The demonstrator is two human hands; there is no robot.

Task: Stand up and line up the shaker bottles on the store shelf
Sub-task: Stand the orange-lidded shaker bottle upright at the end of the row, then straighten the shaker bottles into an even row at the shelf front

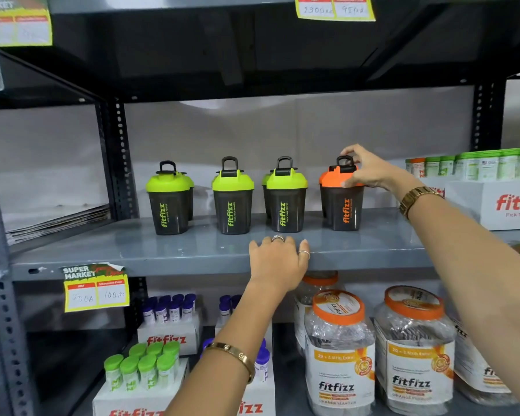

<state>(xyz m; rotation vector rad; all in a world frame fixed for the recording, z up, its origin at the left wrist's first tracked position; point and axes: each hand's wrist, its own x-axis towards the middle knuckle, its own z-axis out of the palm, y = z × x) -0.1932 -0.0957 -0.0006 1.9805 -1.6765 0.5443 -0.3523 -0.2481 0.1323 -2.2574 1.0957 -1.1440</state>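
Note:
Several dark shaker bottles stand upright in a row on the grey shelf (192, 250). Three front ones have green lids: left (168, 202), middle (233, 202), right (286, 202), with more green-lidded bottles partly hidden behind the left and right ones. At the row's right end stands an orange-lidded shaker (339, 202). My right hand (370, 169) grips its lid, thumb at the front and fingers over the carry loop. My left hand (278, 259) rests palm down on the shelf's front edge, just below the right green shaker, holding nothing.
A white Fitfizz box (499, 202) with green-capped jars on top stands right of the shakers. Flat grey sheets (57, 223) lie in the left bay. The lower shelf holds large orange-lidded jars (339, 355), tube boxes (144, 373) and a yellow price tag (96, 291).

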